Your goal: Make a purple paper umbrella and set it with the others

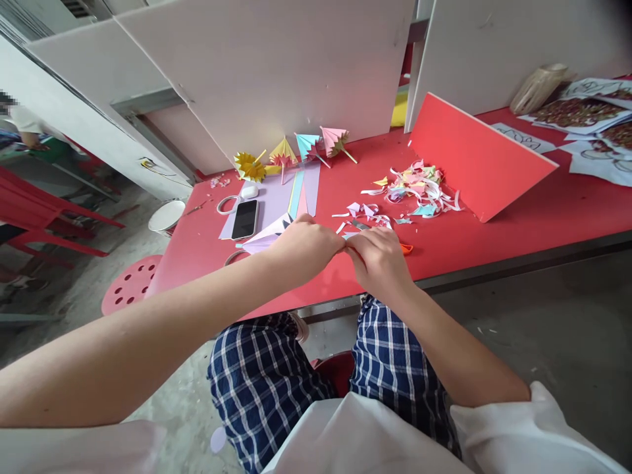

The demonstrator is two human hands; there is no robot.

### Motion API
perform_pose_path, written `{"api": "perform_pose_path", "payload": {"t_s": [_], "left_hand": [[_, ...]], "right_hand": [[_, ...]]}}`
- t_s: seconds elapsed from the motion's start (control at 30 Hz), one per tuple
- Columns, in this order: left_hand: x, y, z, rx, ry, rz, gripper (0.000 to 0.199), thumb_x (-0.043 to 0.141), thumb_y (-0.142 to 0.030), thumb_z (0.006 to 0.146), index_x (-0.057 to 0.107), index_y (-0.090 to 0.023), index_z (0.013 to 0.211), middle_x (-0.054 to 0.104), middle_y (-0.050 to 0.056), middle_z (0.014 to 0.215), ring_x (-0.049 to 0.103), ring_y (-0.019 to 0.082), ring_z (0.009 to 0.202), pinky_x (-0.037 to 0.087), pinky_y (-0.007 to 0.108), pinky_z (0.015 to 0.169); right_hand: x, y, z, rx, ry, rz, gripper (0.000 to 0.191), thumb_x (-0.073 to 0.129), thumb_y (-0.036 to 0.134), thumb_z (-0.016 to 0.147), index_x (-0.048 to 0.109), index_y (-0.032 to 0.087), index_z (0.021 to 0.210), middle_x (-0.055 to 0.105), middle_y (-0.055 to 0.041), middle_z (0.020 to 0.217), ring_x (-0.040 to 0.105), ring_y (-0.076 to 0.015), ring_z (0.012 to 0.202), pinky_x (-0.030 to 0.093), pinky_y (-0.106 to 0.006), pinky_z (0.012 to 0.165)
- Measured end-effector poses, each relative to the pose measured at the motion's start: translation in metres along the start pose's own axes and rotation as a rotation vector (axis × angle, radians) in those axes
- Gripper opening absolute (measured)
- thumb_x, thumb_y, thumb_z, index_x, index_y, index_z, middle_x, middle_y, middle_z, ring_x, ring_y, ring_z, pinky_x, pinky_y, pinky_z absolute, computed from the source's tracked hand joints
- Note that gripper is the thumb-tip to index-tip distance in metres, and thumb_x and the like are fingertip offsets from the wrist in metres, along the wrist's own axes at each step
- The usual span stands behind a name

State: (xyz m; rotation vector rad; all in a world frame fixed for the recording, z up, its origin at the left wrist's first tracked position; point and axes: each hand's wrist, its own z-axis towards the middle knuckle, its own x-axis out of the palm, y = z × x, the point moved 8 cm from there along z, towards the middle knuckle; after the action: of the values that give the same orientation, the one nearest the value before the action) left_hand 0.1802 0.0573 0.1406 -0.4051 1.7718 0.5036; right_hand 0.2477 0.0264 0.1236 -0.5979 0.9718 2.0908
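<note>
My left hand (313,247) and my right hand (380,260) meet fingertip to fingertip above the front of the red table (316,280). Both are closed in a pinch. A sliver of pale blue shows where they meet, but what they grip is mostly hidden by the fingers. A folded lilac paper (264,238) with pleats lies just left of my left hand; whether it touches the hand I cannot tell. Behind my right hand, part of an orange object (406,249) sticks out, and a grey piece (360,225) shows above the knuckles.
Several small paper umbrellas (307,146) stand at the back. A phone (245,219), a white case (249,192) and a tape roll (228,205) lie left, by lilac sheets (276,191). Paper scraps (415,186) pile against a tilted red board (476,155). Drawings (582,115) lie far right.
</note>
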Motion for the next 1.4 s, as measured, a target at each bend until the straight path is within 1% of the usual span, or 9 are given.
{"api": "perform_pose_path", "payload": {"t_s": [0.2, 0.33, 0.53, 0.7, 0.93, 1.03, 1.17, 1.27, 1.4], "left_hand": [[0.013, -0.011, 0.002, 0.026, 0.148, 0.234, 0.028, 0.044, -0.001, 0.072, 0.059, -0.02, 0.085, 0.067, 0.001, 0.075, 0.06, 0.015, 0.066, 0.026, 0.039, 0.094], [0.01, -0.012, 0.005, 0.031, 0.15, 0.241, 0.026, 0.044, -0.001, 0.072, 0.059, -0.019, 0.084, 0.068, 0.001, 0.076, 0.061, 0.016, 0.066, 0.026, 0.039, 0.094], [-0.001, -0.007, 0.006, -0.01, 0.08, 0.189, 0.024, 0.044, -0.003, 0.073, 0.058, -0.019, 0.085, 0.067, 0.002, 0.079, 0.062, 0.017, 0.071, 0.025, 0.041, 0.096], [-0.007, 0.004, -0.005, -0.116, 0.085, 0.253, 0.023, 0.046, 0.002, 0.069, 0.059, -0.017, 0.073, 0.067, 0.002, 0.07, 0.062, 0.017, 0.067, 0.024, 0.045, 0.097], [-0.053, 0.006, -0.008, -0.027, -0.331, -0.137, 0.019, 0.048, -0.026, 0.087, 0.065, -0.021, 0.08, 0.069, -0.004, 0.072, 0.06, 0.011, 0.062, 0.028, 0.044, 0.099], [-0.07, 0.006, -0.018, 0.033, -0.513, -0.337, 0.015, 0.053, -0.028, 0.085, 0.066, -0.02, 0.081, 0.069, -0.005, 0.071, 0.058, 0.009, 0.056, 0.032, 0.04, 0.099], [-0.081, 0.003, -0.036, 0.121, -0.7, -0.435, 0.01, 0.056, -0.025, 0.083, 0.065, -0.021, 0.083, 0.07, -0.004, 0.076, 0.062, 0.01, 0.065, 0.029, 0.04, 0.103], [-0.081, -0.001, -0.044, 0.159, -0.773, -0.412, 0.009, 0.056, -0.022, 0.083, 0.065, -0.02, 0.084, 0.07, -0.003, 0.076, 0.064, 0.009, 0.067, 0.028, 0.039, 0.105], [-0.079, -0.008, -0.051, 0.196, -0.86, -0.346, 0.009, 0.055, -0.019, 0.084, 0.064, -0.021, 0.083, 0.07, -0.003, 0.075, 0.063, 0.008, 0.068, 0.03, 0.038, 0.104]], "right_hand": [[0.018, -0.02, 0.001, 0.221, 0.286, 0.211, 0.013, 0.047, 0.016, 0.079, 0.053, 0.017, 0.068, 0.054, -0.0006, 0.063, 0.048, -0.0128, 0.059, 0.034, -0.025, 0.055], [0.031, -0.036, -0.002, 0.4, 0.329, 0.483, 0.016, 0.054, 0.026, 0.076, 0.052, 0.018, 0.062, 0.051, 0.0023, 0.059, 0.046, -0.0113, 0.055, 0.034, -0.024, 0.052], [0.027, -0.041, -0.001, 0.431, 0.14, 0.665, 0.008, 0.053, 0.023, 0.074, 0.058, 0.018, 0.07, 0.058, 0.0002, 0.068, 0.052, -0.0131, 0.067, 0.041, -0.027, 0.065], [0.008, -0.084, -0.014, 0.668, -0.103, 1.004, 0.013, 0.056, 0.031, 0.075, 0.056, 0.019, 0.07, 0.052, 0.003, 0.062, 0.052, -0.011, 0.06, 0.045, -0.028, 0.064], [0.0, -0.146, 0.0, 0.479, -0.111, 0.124, 0.028, 0.046, 0.031, 0.082, 0.069, 0.016, 0.09, 0.066, -0.0078, 0.089, 0.059, -0.0205, 0.085, 0.045, -0.032, 0.077], [0.008, -0.158, 0.007, 0.457, -0.095, 0.011, 0.028, 0.05, 0.026, 0.078, 0.069, 0.015, 0.095, 0.065, -0.0126, 0.098, 0.056, -0.0272, 0.097, 0.04, -0.041, 0.087], [-0.005, -0.125, 0.007, 0.426, -0.126, 0.106, 0.029, 0.049, 0.029, 0.081, 0.067, 0.018, 0.101, 0.063, -0.0103, 0.108, 0.053, -0.0253, 0.104, 0.039, -0.039, 0.091], [-0.011, -0.081, -0.001, 0.506, -0.089, 0.499, 0.026, 0.05, 0.039, 0.083, 0.068, 0.022, 0.086, 0.067, -0.004, 0.086, 0.06, -0.0181, 0.083, 0.046, -0.03, 0.07], [0.009, -0.017, -0.008, 0.52, 0.17, 1.146, 0.031, 0.052, 0.045, 0.081, 0.068, 0.02, 0.074, 0.062, -0.002, 0.063, 0.057, -0.0122, 0.059, 0.044, -0.024, 0.051]]}}
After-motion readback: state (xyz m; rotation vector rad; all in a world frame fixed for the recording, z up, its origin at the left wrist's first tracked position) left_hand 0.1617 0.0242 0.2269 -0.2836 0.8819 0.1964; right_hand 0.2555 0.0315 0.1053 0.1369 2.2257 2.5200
